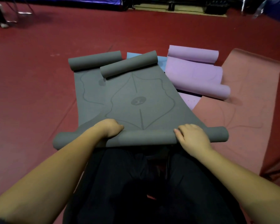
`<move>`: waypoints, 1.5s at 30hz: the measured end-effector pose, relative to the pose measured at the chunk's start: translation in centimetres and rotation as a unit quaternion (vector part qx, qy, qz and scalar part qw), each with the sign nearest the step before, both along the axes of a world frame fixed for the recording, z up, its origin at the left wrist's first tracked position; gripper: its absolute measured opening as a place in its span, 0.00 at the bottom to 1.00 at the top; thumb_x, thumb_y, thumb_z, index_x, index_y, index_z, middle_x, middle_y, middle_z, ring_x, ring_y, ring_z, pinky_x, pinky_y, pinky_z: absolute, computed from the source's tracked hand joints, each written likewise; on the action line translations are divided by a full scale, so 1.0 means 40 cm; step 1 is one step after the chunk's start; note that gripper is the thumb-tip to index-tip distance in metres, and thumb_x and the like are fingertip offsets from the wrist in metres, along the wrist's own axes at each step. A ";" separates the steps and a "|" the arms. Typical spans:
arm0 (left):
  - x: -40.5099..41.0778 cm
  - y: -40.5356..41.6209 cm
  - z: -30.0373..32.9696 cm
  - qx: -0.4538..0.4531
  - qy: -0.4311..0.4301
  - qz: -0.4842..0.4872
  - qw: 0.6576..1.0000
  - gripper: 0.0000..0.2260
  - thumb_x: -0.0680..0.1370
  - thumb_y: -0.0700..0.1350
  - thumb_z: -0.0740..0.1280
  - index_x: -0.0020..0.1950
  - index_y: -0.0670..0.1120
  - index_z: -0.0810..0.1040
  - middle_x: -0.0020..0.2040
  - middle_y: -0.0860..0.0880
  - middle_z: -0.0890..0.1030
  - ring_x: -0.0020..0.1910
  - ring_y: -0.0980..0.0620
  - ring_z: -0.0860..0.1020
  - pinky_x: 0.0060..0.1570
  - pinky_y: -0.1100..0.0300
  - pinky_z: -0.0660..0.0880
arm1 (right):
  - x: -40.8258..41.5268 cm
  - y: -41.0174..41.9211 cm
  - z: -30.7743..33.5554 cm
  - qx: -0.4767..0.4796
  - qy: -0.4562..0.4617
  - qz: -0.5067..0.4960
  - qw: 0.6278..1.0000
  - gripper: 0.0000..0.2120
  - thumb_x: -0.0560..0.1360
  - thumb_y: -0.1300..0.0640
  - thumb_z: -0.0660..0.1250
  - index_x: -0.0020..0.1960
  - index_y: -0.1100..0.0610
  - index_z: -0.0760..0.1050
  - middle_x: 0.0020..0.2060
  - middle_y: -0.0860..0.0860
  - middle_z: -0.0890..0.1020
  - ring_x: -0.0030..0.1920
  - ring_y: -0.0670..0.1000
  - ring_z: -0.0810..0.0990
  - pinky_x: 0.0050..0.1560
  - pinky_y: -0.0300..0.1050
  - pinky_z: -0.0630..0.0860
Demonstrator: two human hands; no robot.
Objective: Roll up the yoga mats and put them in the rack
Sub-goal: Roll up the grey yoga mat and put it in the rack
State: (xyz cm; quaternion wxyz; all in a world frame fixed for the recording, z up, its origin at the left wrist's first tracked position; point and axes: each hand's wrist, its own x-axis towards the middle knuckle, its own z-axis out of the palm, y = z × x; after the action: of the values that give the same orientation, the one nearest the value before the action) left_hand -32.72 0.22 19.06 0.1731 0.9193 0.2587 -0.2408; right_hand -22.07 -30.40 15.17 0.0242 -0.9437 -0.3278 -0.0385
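A grey yoga mat (pixel 136 101) with a leaf-line pattern lies flat on the red floor in front of me. Its near end is rolled into a tube (pixel 145 137) across my knees. My left hand (pixel 111 128) grips the tube left of centre, fingers curled over its top. My right hand (pixel 191 137) grips it right of centre, fingers bent over the roll. The far end of this mat curls into a small roll (pixel 129 64). A second grey mat (pixel 87 88) lies beneath, with its own far roll (pixel 94 60).
A purple mat (pixel 196 73), curled at both ends, lies to the right over a blue mat (pixel 162 61). A salmon-pink mat (pixel 242 101) stretches flat at far right. Dark equipment and a blue cover (pixel 63 1) line the far edge of the red floor (pixel 31 94).
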 end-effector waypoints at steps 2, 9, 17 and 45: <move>0.015 0.000 0.000 -0.013 0.020 0.009 1.000 0.22 0.82 0.51 0.57 0.69 0.39 0.74 0.71 0.39 0.72 0.69 0.41 0.71 0.64 0.54 0.66 | -0.008 0.003 -0.008 -0.004 -0.002 -0.002 1.000 0.23 0.78 0.41 0.50 0.37 0.55 0.74 0.34 0.54 0.80 0.40 0.60 0.78 0.43 0.52 0.71; 0.015 0.000 -0.024 0.036 -0.029 0.016 0.999 0.19 0.81 0.55 0.56 0.58 0.43 0.79 0.62 0.41 0.79 0.58 0.41 0.76 0.55 0.52 0.71 | 0.029 0.038 0.001 -0.046 0.003 -0.044 0.998 0.24 0.81 0.42 0.51 0.40 0.55 0.77 0.41 0.54 0.83 0.46 0.59 0.80 0.43 0.49 0.68; -0.107 -0.047 -0.107 0.223 -0.282 -0.073 0.930 0.22 0.78 0.56 0.56 0.34 0.42 0.77 0.33 0.41 0.77 0.35 0.38 0.77 0.35 0.50 0.71 | 0.076 0.076 0.015 -0.074 0.104 -0.083 0.988 0.27 0.81 0.41 0.48 0.50 0.54 0.82 0.51 0.57 0.83 0.53 0.60 0.80 0.45 0.47 0.71; -0.069 -0.045 0.000 0.067 -0.117 0.008 0.991 0.17 0.80 0.49 0.54 0.36 0.45 0.73 0.42 0.45 0.76 0.41 0.46 0.74 0.40 0.55 0.67 | 0.081 0.056 0.069 -0.044 0.145 -0.059 0.987 0.21 0.82 0.44 0.54 0.42 0.55 0.77 0.49 0.59 0.82 0.52 0.60 0.79 0.44 0.47 0.71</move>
State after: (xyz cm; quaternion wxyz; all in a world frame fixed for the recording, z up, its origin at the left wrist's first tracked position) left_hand -35.48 -1.59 19.07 0.1420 0.9485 0.2600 -0.1121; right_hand -18.83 -28.16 17.94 0.0281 -0.9570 -0.2661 0.1120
